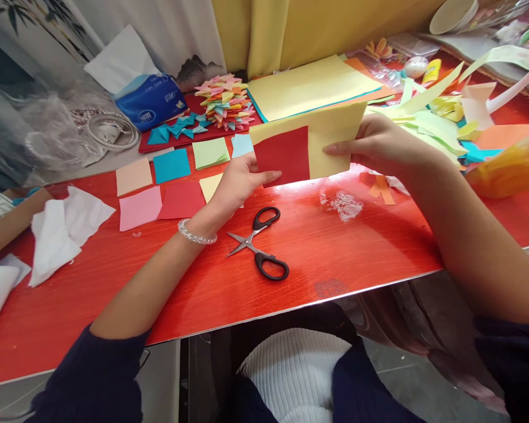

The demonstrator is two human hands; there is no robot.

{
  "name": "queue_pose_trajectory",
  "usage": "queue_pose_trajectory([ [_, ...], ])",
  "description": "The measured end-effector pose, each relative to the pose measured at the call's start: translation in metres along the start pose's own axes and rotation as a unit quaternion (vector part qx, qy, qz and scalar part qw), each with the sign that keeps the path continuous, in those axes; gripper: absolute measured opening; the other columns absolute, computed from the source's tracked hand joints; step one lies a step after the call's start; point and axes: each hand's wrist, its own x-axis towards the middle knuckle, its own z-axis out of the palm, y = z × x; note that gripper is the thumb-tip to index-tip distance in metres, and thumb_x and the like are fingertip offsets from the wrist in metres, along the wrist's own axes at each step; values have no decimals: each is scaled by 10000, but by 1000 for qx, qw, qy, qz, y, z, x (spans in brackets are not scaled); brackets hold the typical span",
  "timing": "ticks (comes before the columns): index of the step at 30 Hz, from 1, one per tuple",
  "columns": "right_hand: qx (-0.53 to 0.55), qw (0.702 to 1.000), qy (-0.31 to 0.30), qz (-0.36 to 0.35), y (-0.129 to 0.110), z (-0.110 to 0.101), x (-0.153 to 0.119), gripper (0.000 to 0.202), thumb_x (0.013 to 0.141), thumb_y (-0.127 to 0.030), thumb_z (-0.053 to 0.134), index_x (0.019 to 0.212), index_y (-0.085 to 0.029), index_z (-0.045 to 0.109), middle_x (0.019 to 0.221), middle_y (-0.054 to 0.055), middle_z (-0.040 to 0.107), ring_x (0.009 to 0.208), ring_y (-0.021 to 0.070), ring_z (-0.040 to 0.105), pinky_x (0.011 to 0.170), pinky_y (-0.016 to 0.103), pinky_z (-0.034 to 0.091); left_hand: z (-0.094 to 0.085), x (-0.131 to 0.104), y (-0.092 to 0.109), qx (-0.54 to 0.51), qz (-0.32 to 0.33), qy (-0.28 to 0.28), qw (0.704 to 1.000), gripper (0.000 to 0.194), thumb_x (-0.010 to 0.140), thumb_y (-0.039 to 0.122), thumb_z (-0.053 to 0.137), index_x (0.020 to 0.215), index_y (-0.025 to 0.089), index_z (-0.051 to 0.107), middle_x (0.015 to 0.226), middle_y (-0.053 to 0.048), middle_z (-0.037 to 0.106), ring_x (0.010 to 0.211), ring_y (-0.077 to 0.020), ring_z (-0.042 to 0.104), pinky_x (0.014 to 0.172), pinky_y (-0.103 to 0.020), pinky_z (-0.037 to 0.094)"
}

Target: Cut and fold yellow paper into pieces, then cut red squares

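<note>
A yellow paper strip is held up over the table, with a red paper square lying against its left part. My left hand pinches the left edge of both papers, thumb in front on the red. At the right end, my right hand grips the yellow strip between thumb and fingers. Black-handled scissors lie with blades apart on the red table below my hands. To the left are small paper squares, among them a teal one, a pink one and a red one.
Behind are a blue tissue pack, a pile of folded paper pieces and large yellow sheets. Pale paper scraps crowd the right side. Crumpled white tissue and a cardboard box are at the left.
</note>
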Motion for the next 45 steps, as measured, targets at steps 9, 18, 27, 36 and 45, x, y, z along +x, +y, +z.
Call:
queue_pose_trajectory([
  [9, 0, 999, 43, -31, -15, 11, -5, 272, 759, -137, 684, 1025, -85, 662, 1079, 75, 688, 1014, 239, 628, 912, 397, 502, -10, -2, 16, -43, -17, -26, 999, 91, 702, 191, 723, 721, 132, 656, 694, 3, 650, 670, -154, 673, 663, -315, 578],
  [18, -29, 993, 76, -81, -24, 37, -8, 182, 783, -209, 660, 961, -202, 698, 1010, -27, 706, 1011, 212, 626, 937, 405, 491, -30, -23, 29, 20, -10, -3, 1000, 158, 701, 298, 734, 686, 156, 665, 690, 8, 646, 710, -170, 658, 645, -290, 530],
  [27, -129, 991, 21, 41, 2, 22, 5, 272, 744, -357, 675, 957, -190, 698, 987, 42, 702, 967, 253, 593, 901, 412, 467, -26, -17, -6, 276, 74, 11, 958, 165, 753, 254, 664, 907, 207, 698, 1041, -51, 616, 1003, -223, 535, 852, -347, 433],
  [36, -142, 988, 18, 57, 6, 19, 5, 241, 760, -330, 665, 955, -189, 677, 973, 51, 680, 910, 220, 582, 870, 378, 457, -26, -16, -5, 340, 92, -30, 935, 275, 786, 228, 610, 1049, 196, 684, 1037, -51, 663, 977, -244, 505, 856, -370, 403],
  [45, -112, 991, 41, 63, 6, 23, 6, 283, 684, -306, 717, 952, -215, 710, 993, 44, 696, 1017, 298, 600, 918, 473, 481, -28, -16, -3, 243, 32, -40, 969, 119, 739, 310, 670, 737, 192, 682, 782, -35, 666, 799, -214, 589, 694, -341, 458],
])
